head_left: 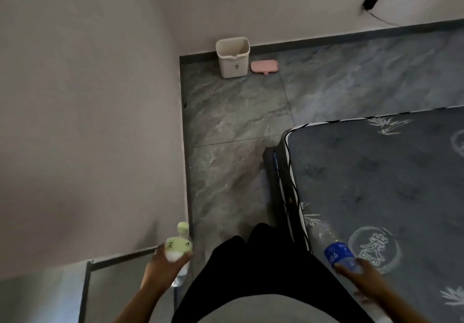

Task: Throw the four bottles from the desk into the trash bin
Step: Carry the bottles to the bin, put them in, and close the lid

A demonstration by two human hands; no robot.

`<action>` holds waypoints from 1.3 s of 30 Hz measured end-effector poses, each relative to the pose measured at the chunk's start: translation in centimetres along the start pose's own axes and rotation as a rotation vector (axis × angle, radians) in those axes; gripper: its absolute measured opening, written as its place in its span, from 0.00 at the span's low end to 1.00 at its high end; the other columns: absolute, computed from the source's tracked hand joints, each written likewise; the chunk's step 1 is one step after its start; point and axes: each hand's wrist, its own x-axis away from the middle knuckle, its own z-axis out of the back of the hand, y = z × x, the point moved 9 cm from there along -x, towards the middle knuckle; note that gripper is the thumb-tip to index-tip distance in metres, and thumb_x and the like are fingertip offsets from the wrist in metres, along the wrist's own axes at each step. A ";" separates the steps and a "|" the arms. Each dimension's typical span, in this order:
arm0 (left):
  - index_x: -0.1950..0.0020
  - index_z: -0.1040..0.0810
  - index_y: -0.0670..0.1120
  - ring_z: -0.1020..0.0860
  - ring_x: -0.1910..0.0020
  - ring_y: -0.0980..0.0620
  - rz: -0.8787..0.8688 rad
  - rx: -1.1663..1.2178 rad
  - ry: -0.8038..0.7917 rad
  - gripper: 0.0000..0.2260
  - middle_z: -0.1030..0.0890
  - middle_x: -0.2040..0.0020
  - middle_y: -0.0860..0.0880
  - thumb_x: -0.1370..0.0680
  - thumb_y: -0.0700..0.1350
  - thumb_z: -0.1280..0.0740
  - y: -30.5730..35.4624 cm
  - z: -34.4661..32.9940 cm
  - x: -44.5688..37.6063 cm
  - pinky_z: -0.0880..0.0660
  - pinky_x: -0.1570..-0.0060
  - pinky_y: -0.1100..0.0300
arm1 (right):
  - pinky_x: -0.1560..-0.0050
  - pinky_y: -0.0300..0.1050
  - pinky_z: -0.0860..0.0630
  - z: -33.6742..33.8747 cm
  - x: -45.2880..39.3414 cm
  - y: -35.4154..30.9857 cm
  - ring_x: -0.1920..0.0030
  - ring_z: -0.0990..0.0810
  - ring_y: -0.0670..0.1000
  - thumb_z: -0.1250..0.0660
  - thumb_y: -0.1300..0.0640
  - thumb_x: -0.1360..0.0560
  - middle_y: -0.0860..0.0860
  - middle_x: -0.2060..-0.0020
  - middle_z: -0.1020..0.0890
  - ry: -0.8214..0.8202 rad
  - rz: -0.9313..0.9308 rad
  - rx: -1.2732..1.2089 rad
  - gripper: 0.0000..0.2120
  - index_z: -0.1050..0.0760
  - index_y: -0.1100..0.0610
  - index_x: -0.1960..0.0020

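A cream trash bin (233, 57) stands open on the grey tiled floor against the far wall, well ahead of me. My left hand (163, 266) is closed around a clear bottle with a pale green label and cap (178, 243), held upright low on the left. My right hand (361, 276) grips the base of a clear bottle with a blue label (335, 248), tilted up and to the left over the mattress edge. Both hands are far from the bin.
A pink flat object (265, 67) lies on the floor right of the bin. A grey patterned mattress (376, 184) on a dark frame fills the right side. A plain wall (88, 122) runs along the left, with a desk corner (105, 285) at the bottom left.
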 end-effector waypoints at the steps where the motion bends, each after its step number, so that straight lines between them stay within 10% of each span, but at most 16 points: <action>1: 0.37 0.29 0.43 0.22 0.46 0.41 -0.020 0.000 0.002 0.33 0.20 0.43 0.40 0.36 0.56 0.24 1.8 0.4 -1.0 0.31 0.55 0.57 | 0.61 0.56 0.19 0.5 -0.4 -0.7 0.67 0.23 0.57 0.26 0.53 0.32 0.60 0.55 0.25 0.011 -0.015 -0.003 0.29 0.31 0.64 0.37; 7: 0.38 0.29 0.43 0.22 0.47 0.42 -0.055 0.015 0.005 0.32 0.21 0.45 0.41 0.36 0.55 0.23 10.3 1.4 -6.1 0.29 0.53 0.56 | 0.51 0.61 0.21 3.6 -4.9 -7.3 0.51 0.22 0.64 0.25 0.55 0.33 0.64 0.47 0.23 0.035 -0.023 -0.002 0.31 0.30 0.67 0.37; 17: 0.41 0.25 0.43 0.22 0.47 0.41 0.118 0.057 -0.013 0.37 0.20 0.45 0.40 0.43 0.63 0.29 14.8 3.1 -9.1 0.27 0.48 0.53 | 0.73 0.42 0.25 9.1 -11.7 -26.7 0.70 0.20 0.57 0.28 0.47 0.31 0.62 0.51 0.21 -0.003 0.163 -0.013 0.30 0.33 0.60 0.36; 33: 0.43 0.26 0.48 0.23 0.59 0.50 0.036 0.021 -0.110 0.38 0.21 0.53 0.49 0.45 0.68 0.32 35.7 11.2 -25.6 0.30 0.66 0.60 | 0.44 0.60 0.25 10.6 -19.2 -40.5 0.46 0.22 0.66 0.25 0.60 0.32 0.69 0.46 0.22 -0.011 0.004 -0.044 0.24 0.26 0.71 0.42; 39: 0.37 0.31 0.45 0.25 0.53 0.45 -0.049 -0.016 -0.045 0.38 0.23 0.47 0.45 0.41 0.65 0.31 47.2 13.7 -31.5 0.32 0.59 0.58 | 0.45 0.54 0.29 11.9 -21.7 -45.4 0.44 0.25 0.61 0.23 0.42 0.45 0.62 0.45 0.25 -0.159 -0.044 -0.130 0.44 0.32 0.68 0.40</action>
